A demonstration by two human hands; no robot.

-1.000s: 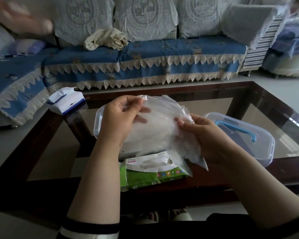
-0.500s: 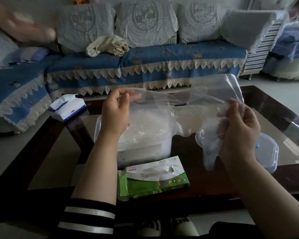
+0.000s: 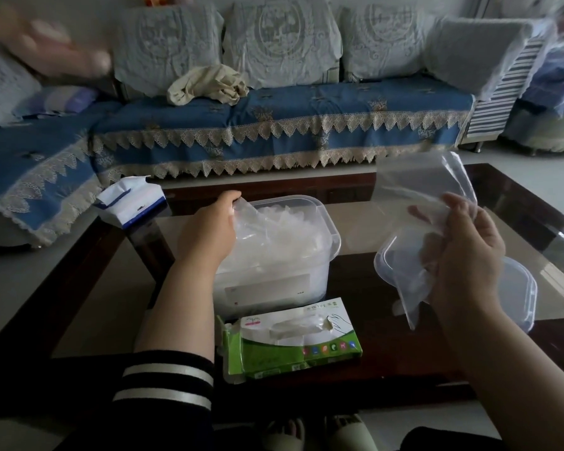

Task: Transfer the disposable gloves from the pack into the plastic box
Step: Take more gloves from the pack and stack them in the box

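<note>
the left hand [image 3: 209,232] reaches over the near-left rim of the box [image 3: 334,237], its fingers curled down on the gloves [image 3: 283,232] heaped inside; the fingertips are hidden past the back of the hand, so whether they pinch a glove or only press the heap cannot be told. the heap fills the box up to the rim, just right of those fingers. the right hand [image 3: 466,255] is held up off the table [image 3: 355,379], fingers and thumb curled round a clear bag [image 3: 417,187] whose top rises above the fingertips and whose lower part hangs below the palm. the lid [image 3: 518,288] lies under that hand, partly hidden by it. the pack [image 3: 293,336] lies nearer than both hands, below the left fingers, just in front of the box, with film showing in its slot.
</note>
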